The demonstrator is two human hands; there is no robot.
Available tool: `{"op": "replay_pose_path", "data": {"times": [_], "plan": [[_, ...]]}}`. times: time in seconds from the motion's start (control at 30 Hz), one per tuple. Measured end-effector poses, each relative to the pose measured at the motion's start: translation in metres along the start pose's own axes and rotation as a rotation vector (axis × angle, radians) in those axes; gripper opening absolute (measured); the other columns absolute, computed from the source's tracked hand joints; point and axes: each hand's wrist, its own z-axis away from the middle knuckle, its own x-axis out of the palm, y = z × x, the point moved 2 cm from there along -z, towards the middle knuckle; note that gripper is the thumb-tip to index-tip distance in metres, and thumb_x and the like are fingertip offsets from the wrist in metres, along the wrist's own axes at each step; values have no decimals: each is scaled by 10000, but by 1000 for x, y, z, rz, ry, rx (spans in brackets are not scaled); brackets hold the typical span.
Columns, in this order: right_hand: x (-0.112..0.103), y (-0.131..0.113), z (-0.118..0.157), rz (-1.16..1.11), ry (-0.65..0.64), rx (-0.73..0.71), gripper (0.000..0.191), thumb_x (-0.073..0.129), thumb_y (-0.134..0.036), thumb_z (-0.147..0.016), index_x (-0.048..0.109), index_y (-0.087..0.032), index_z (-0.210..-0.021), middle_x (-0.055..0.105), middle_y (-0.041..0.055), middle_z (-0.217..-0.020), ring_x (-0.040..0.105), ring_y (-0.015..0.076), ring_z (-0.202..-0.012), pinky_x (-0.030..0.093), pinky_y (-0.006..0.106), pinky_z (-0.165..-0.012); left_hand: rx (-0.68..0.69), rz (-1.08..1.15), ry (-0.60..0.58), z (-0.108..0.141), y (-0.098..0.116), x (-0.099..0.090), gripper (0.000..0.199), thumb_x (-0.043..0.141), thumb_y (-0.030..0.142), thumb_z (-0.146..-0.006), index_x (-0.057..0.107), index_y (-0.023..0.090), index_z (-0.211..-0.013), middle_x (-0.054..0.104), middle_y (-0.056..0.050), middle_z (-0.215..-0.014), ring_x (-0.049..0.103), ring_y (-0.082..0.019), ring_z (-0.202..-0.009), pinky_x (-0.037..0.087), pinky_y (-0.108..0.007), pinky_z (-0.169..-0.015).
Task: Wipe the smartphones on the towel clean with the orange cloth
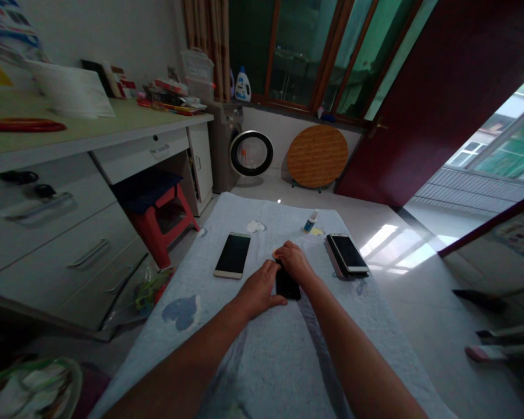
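A black smartphone [287, 284] lies on the cloth-covered table in front of me. My left hand [262, 289] grips its left side, with the thumb by the lower edge. Over the phone's upper end, my right hand [293, 260] is closed with the fingers curled down. A small pale-orange edge [277, 254] shows at its fingertips; what it belongs to I cannot make out. To the left lies a gold-rimmed smartphone [233, 256], dark screen up. On the right, a white smartphone [349, 253] rests on top of other dark, flat devices. Behind my hands stands a small spray bottle [310, 222].
A light blue patterned cloth [271, 361] covers the table. Left of it are a red stool [170, 218] and a white drawer desk [82, 233]. Beyond stand a washing machine with its round door [251, 153] open and a folded round wooden table [318, 156].
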Motion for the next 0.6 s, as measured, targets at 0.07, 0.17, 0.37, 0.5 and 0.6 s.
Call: {"op": "replay_pose_path", "data": {"times": [0.07, 0.17, 0.37, 0.5, 0.6], "plan": [[-1, -2, 7, -9, -16, -41, 244, 488, -149, -921, 728, -166, -961, 597, 60, -897, 556, 137, -836, 410, 232, -789, -1, 6, 67, 1, -2, 2, 783, 830, 344, -623, 385, 219, -1256, 471, -85, -1228, 491, -290, -1181, 435, -459, -999], [-4, -7, 24, -6, -40, -88, 228, 508, -154, -912, 734, -175, -922, 574, 42, -837, 536, 137, -793, 403, 237, -752, 12, -30, 135, 1, -7, 6, 934, 840, 363, -598, 288, 239, -1340, 421, -118, -1326, 424, -329, -1267, 380, -523, -1044], [-13, -25, 65, -93, -105, -139, 216, 528, -121, -893, 731, -182, -859, 553, 31, -859, 512, 116, -758, 383, 214, -696, 7, -119, 120, 2, -14, 12, 926, 800, 399, -643, 284, 225, -1393, 409, -157, -1422, 382, -358, -1330, 343, -559, -1072], [-17, -30, 84, -138, -132, -147, 178, 564, -162, -895, 724, -201, -830, 531, 10, -828, 501, 105, -739, 366, 204, -676, -1, -193, 55, 2, -13, 11, 736, 776, 403, -679, 458, 174, -1302, 491, -158, -1385, 420, -336, -1312, 344, -506, -1096], [-16, -28, 86, -161, -121, -126, 191, 551, -141, -896, 725, -199, -842, 538, 14, -846, 504, 102, -749, 364, 203, -680, 22, -223, 29, 1, -10, 9, 693, 763, 452, -692, 508, 171, -1273, 525, -143, -1371, 438, -317, -1306, 337, -477, -1107]]}}
